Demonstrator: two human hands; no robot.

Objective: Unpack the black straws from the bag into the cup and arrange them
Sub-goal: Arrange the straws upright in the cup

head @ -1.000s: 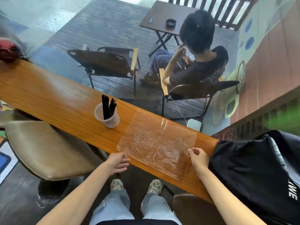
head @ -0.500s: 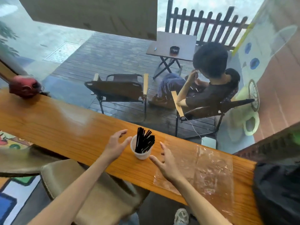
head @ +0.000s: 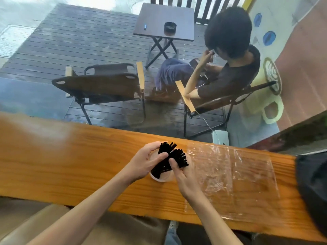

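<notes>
Straws stand in the cup, which sits near the middle of the counter, just left of the flat empty bag. I see two fans of straws, leaning apart. My left hand curls around the cup's far side and pinches the left fan; my right hand pinches the right fan with thumb and fingers. To arrange well, I would steady the cup with the left and gather both fans gently upright, without bending any straw or tipping the cup.
</notes>
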